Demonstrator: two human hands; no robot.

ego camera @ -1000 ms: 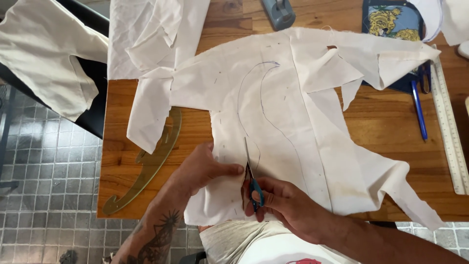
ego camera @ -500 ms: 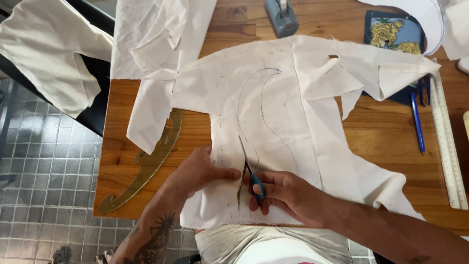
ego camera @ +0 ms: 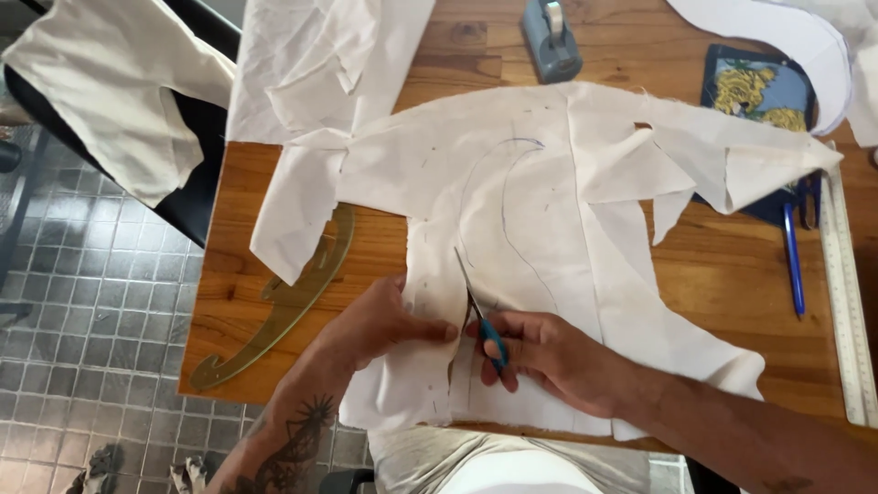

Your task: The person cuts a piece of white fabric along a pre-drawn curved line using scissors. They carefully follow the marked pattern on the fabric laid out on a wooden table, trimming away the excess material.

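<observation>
A large piece of cream cloth (ego camera: 558,210) with curved blue pen lines lies spread on the wooden table (ego camera: 732,293). My right hand (ego camera: 549,357) grips blue-handled scissors (ego camera: 477,306), whose blades point up along a drawn line in the cloth's near part. My left hand (ego camera: 380,325) presses the cloth flat just left of the blades, thumb nearly touching the scissors. A cut runs from the cloth's near edge up to the blades.
A clear French curve ruler (ego camera: 283,306) lies at the table's left, partly under the cloth. A blue pen (ego camera: 793,261) and a long ruler (ego camera: 846,293) lie at the right. A grey tape dispenser (ego camera: 551,38), more cloth (ego camera: 320,64) and a patterned blue pouch (ego camera: 754,91) sit at the back.
The scissors have advanced a little up the cloth along the line, and my left hand has shifted with them. The camera view drifted slightly.
</observation>
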